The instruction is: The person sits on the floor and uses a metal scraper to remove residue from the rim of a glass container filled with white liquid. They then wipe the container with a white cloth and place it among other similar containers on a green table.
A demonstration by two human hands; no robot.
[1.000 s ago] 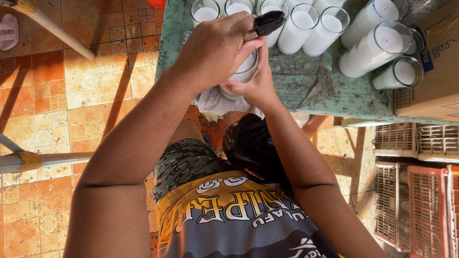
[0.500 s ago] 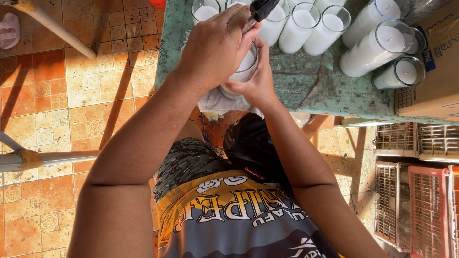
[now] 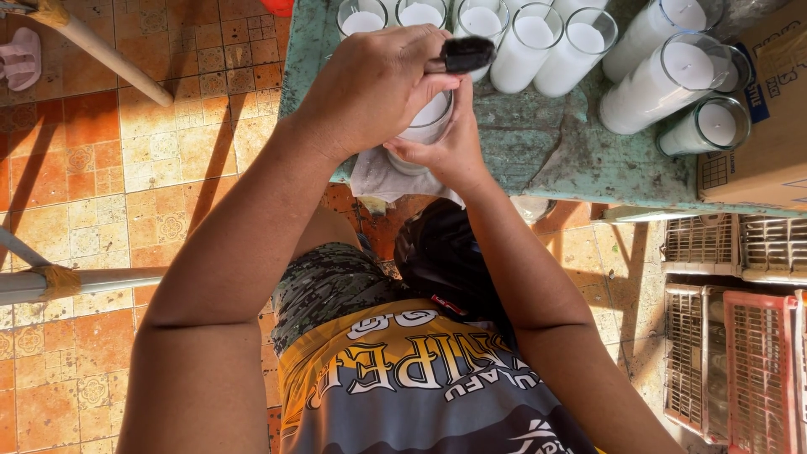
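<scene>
White wax candle glass (image 3: 430, 126) sits gripped from below by the right hand (image 3: 445, 155), so the left hand (image 3: 374, 88), closed around the black brush (image 3: 465, 55), does best with light strokes just above that grip.

The left hand (image 3: 374, 88) hides most of the glass candle (image 3: 430, 126) at the table's (image 3: 538, 155) near edge; the far-edge candle row (image 3: 521, 34) is cut off.

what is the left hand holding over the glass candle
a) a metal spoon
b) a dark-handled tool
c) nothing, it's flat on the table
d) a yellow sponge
b: the left hand is closed around a dark-handled tool right above the glass candle, which the right hand steadies at the edge of the green table.
</scene>
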